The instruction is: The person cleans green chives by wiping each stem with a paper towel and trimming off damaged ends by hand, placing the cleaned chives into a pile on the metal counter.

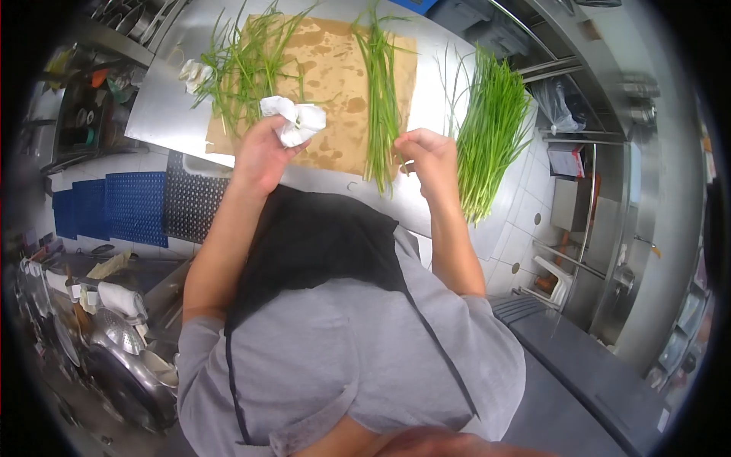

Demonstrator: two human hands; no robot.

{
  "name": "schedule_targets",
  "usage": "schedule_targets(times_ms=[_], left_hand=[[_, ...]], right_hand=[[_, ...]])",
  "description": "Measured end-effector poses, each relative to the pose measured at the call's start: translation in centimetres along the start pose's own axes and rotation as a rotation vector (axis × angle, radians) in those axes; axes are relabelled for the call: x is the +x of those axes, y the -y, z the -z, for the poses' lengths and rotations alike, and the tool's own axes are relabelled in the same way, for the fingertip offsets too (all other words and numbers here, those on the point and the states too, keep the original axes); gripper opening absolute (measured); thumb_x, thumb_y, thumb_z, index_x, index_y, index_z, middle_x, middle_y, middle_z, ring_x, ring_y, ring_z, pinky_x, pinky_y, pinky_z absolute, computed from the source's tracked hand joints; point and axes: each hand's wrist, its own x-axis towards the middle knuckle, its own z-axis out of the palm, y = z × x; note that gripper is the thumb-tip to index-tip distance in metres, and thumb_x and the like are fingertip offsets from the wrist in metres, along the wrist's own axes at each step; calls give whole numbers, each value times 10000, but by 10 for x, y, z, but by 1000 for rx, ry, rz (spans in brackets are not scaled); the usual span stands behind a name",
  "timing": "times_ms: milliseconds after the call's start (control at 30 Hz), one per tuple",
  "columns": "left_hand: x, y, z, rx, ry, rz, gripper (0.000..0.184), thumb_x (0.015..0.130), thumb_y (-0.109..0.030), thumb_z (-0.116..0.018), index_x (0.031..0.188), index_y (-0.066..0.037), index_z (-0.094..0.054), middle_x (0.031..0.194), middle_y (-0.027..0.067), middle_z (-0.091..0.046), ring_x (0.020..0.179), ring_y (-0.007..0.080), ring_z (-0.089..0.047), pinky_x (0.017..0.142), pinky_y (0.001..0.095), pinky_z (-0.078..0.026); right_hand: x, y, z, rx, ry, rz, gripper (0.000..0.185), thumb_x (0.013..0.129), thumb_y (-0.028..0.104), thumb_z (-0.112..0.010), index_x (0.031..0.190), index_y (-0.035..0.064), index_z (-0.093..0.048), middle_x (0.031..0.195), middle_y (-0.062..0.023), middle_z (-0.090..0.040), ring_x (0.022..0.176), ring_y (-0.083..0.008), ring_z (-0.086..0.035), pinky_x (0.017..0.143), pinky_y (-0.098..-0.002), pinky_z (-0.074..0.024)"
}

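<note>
My left hand (pixel 263 156) is closed around a crumpled white paper towel (pixel 301 122), held above the brown paper sheet (pixel 327 84). My right hand (pixel 430 156) is pinched at the right edge of a narrow bunch of chives (pixel 378 107), with a thin green strand at its fingertips. That bunch lies lengthwise on the paper, which has dark wet patches. A looser, tangled pile of chives (pixel 247 65) lies on the paper's left side. To the right, a thick, neatly aligned bundle of chives (pixel 491 129) rests on the metal table, its pale ends towards me.
The steel table (pixel 171 84) spans the space before me. A second crumpled white paper (pixel 196 75) lies at its left. Blue perforated mats (pixel 135 206) are at the lower left, near pans and a strainer (pixel 122 331). Metal racks and a grey-lidded unit (pixel 579 365) stand to the right.
</note>
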Motion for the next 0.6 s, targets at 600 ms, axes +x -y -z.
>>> schedule_targets(times_ms=[600], left_hand=[[-2, 13, -21, -72, 167, -11, 462, 915, -165, -571, 1347, -49, -456, 1335, 105, -526, 1243, 270, -522, 1045, 486, -433]], right_hand=[[5, 21, -47, 283, 284, -80, 86, 847, 106, -710, 870, 29, -680, 753, -57, -667, 633, -126, -611, 532, -257, -496]])
